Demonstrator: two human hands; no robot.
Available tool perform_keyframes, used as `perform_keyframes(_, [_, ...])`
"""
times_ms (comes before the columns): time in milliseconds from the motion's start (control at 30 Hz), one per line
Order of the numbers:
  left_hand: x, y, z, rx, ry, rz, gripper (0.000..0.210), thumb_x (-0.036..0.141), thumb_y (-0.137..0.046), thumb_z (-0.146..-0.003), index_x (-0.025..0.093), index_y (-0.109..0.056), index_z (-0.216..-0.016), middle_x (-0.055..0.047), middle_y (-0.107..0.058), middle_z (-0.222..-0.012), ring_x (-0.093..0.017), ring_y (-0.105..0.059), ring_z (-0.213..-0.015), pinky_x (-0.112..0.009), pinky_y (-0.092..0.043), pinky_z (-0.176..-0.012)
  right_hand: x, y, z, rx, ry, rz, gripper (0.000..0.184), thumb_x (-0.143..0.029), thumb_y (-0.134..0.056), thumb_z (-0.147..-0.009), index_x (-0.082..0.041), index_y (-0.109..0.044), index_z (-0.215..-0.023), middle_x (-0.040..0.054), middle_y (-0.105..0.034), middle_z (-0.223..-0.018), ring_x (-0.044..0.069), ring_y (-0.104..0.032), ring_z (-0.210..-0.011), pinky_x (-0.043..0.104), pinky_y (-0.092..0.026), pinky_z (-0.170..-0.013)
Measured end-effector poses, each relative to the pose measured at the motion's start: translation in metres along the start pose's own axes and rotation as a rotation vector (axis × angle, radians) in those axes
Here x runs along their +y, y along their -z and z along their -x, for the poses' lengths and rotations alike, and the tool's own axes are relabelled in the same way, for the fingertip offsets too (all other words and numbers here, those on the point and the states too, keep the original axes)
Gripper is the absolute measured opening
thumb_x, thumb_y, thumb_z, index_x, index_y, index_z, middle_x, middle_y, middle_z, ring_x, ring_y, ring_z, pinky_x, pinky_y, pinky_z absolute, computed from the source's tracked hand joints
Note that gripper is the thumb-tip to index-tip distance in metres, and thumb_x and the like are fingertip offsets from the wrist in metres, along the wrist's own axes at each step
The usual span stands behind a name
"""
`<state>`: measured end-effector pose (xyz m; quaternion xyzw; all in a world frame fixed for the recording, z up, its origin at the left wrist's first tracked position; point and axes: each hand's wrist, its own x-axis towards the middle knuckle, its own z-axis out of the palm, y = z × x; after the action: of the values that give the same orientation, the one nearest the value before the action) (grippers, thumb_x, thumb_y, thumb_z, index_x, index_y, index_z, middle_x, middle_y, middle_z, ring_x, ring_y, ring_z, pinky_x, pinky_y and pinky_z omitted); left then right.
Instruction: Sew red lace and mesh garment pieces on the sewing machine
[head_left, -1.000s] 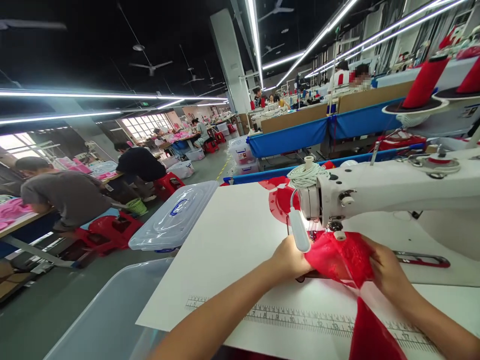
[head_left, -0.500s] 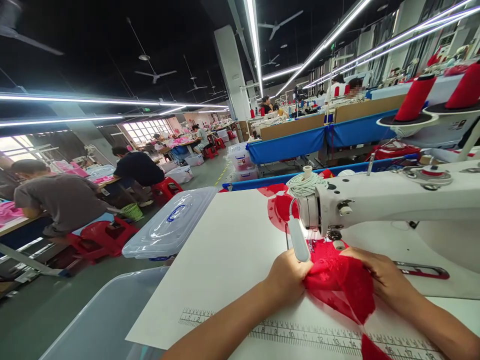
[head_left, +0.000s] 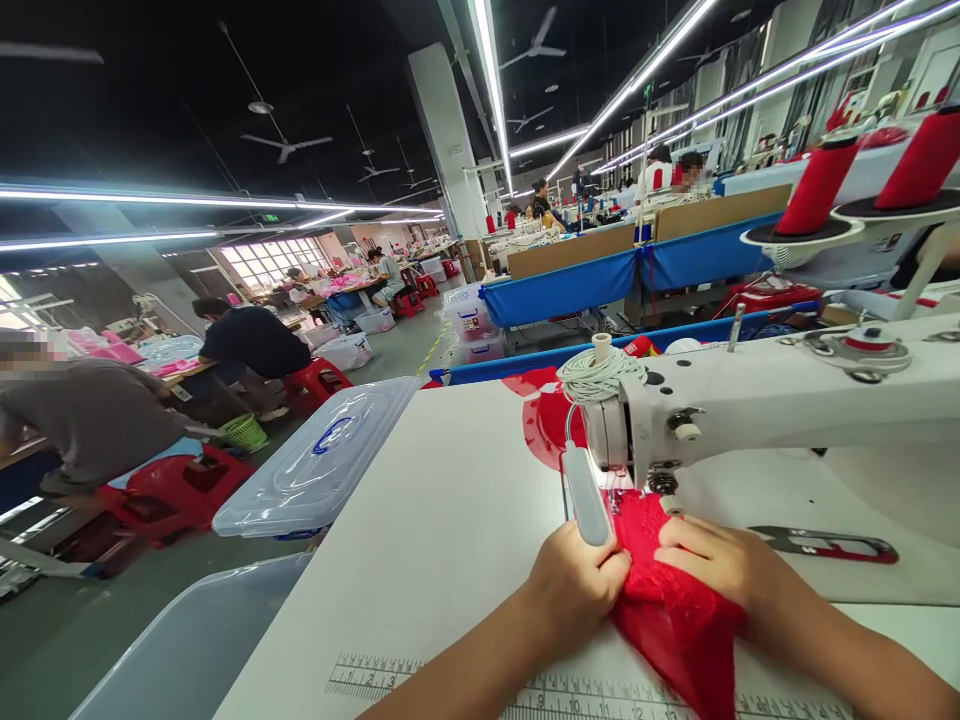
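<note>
A piece of red lace fabric lies under the needle area of a white sewing machine, its lower end hanging toward me across a printed ruler. My left hand pinches the fabric's left edge just in front of the presser foot, beside a grey lamp. On the right side, my right hand grips the cloth with bent fingers over its top; the thumb is hidden. Thread snips lie to the right of that hand. More red fabric rests behind the machine head.
A lidded clear plastic box stands left of the white table, with an open bin nearer me. Red thread cones stand at the back right. Seated people work at tables on the left.
My right hand has moved left onto the fabric, closer to the presser foot. The cloth now lies smoother and hangs straighter toward me. The view has shifted slightly right.
</note>
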<state>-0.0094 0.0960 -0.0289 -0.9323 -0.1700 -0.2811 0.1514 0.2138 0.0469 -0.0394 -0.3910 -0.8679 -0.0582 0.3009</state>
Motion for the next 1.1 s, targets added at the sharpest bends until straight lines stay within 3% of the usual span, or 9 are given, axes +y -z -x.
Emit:
perform_keyframes(167, [0.001,0.003,-0.005,0.02,-0.017,-0.014,0.029,0.003,-0.045,-0.088,0.018,-0.051,-0.064,0.0,-0.049,-0.064,-0.013,-0.044,-0.053,-0.027,-0.03,-0.048,0.001,-0.007,0.001,-0.004,0.031,-0.017,0.027,-0.004,-0.036,-0.095,-0.023,-0.055,-0.087,0.0033,-0.069,-0.093,0.015,-0.063,-0.07,0.026,-0.042,-0.055])
perform_keyframes(300, [0.003,0.001,-0.005,0.031,-0.021,-0.02,0.03,0.002,-0.042,-0.089,0.017,-0.055,-0.067,-0.001,-0.05,-0.064,-0.013,-0.045,-0.053,-0.026,-0.032,-0.047,0.0,-0.009,0.002,-0.026,0.006,-0.011,0.029,-0.003,-0.038,-0.093,-0.024,-0.052,-0.08,-0.0012,-0.062,-0.072,0.013,-0.055,-0.056,0.026,-0.037,-0.049])
perform_keyframes(433, [0.005,0.004,-0.001,-0.086,-0.014,-0.005,0.028,0.004,-0.043,-0.093,0.015,-0.061,-0.075,-0.003,-0.056,-0.071,-0.014,-0.05,-0.056,-0.025,-0.034,-0.045,-0.001,-0.01,0.005,-0.03,-0.029,0.01,0.027,-0.005,-0.039,-0.093,-0.024,-0.058,-0.089,0.0013,-0.064,-0.081,0.014,-0.056,-0.06,0.028,-0.036,-0.051])
perform_keyframes(533, [0.006,0.013,0.001,-0.198,0.007,0.114,0.023,0.012,-0.045,-0.09,0.009,-0.066,-0.099,-0.01,-0.063,-0.085,-0.018,-0.056,-0.063,-0.028,-0.042,-0.046,-0.001,-0.01,0.008,-0.068,-0.033,0.021,0.026,-0.004,-0.038,-0.092,-0.023,-0.056,-0.087,0.0023,-0.064,-0.087,0.014,-0.053,-0.059,0.029,-0.032,-0.051])
perform_keyframes(600, [0.005,0.019,0.001,-0.249,0.036,0.228,0.036,0.025,-0.049,-0.086,0.005,-0.063,-0.112,-0.014,-0.064,-0.091,-0.021,-0.057,-0.065,-0.032,-0.047,-0.049,0.0,-0.01,0.009,-0.095,-0.035,0.026,0.026,-0.004,-0.038,-0.092,-0.023,-0.054,-0.085,0.0023,-0.063,-0.087,0.014,-0.051,-0.059,0.03,-0.03,-0.051])
perform_keyframes(667, [0.005,0.024,0.001,-0.281,0.064,0.298,0.045,0.036,-0.049,-0.086,0.004,-0.063,-0.115,-0.014,-0.063,-0.092,-0.023,-0.059,-0.067,-0.035,-0.05,-0.054,0.0,-0.01,0.01,-0.112,-0.038,0.026,0.024,-0.005,-0.038,-0.093,-0.023,-0.053,-0.085,0.0025,-0.062,-0.087,0.014,-0.05,-0.059,0.031,-0.029,-0.051])
perform_keyframes(800, [0.004,0.029,0.001,-0.308,0.087,0.307,0.047,0.043,-0.047,-0.088,0.008,-0.063,-0.116,-0.018,-0.065,-0.102,-0.026,-0.062,-0.075,-0.038,-0.052,-0.063,0.001,-0.007,0.009,-0.118,-0.036,0.015,0.024,-0.005,-0.038,-0.093,-0.022,-0.055,-0.087,0.0032,-0.064,-0.09,0.014,-0.051,-0.059,0.031,-0.028,-0.051])
perform_keyframes(900, [0.004,0.029,0.002,-0.319,0.086,0.277,0.049,0.048,-0.049,-0.089,0.01,-0.063,-0.117,-0.02,-0.065,-0.113,-0.029,-0.063,-0.082,-0.041,-0.052,-0.068,0.0,-0.007,0.008,-0.104,-0.037,0.017,0.026,-0.006,-0.038,-0.094,-0.022,-0.057,-0.088,0.0037,-0.067,-0.092,0.014,-0.054,-0.059,0.031,-0.031,-0.049])
perform_keyframes(1100, [0.003,0.029,0.001,-0.349,0.067,0.198,0.045,0.048,-0.044,-0.092,0.013,-0.066,-0.111,-0.017,-0.068,-0.102,-0.026,-0.058,-0.072,-0.038,-0.044,-0.061,0.003,-0.015,0.014,-0.036,-0.032,0.019,0.028,-0.006,-0.038,-0.094,-0.021,-0.061,-0.1,0.0098,-0.071,-0.123,0.019,-0.07,-0.082,0.03,-0.048,-0.059])
